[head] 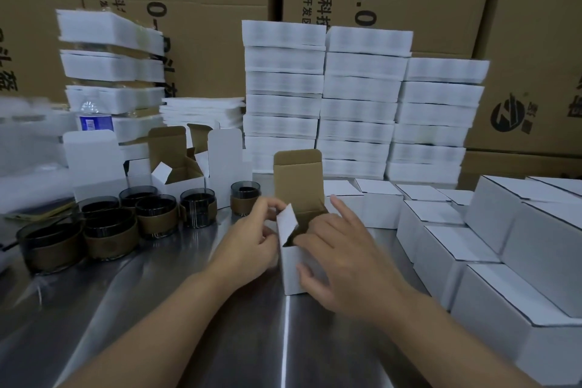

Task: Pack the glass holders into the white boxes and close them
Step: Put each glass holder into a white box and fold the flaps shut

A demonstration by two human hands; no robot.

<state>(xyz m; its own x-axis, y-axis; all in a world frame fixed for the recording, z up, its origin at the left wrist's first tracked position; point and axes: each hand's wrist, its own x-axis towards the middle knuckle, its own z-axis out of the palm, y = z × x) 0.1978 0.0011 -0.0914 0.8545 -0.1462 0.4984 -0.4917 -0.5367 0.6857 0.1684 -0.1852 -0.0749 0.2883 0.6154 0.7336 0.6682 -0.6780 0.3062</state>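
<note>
A white box (302,264) stands on the tabletop (189,309) between the fingers, its lid (297,176) raised and not yet closed. Its side flap (286,220) is pinched by the left hand (248,246). The right hand (340,261) is laid on the box with fingers spread and the thumb on the front face. Whether a holder is already inside cannot be told. Right of the fingers many closed boxes (441,246) are stacked, so much is judged done. To their left several glass holders (110,230) are left unpacked, with open boxes (179,173) behind them.
</note>
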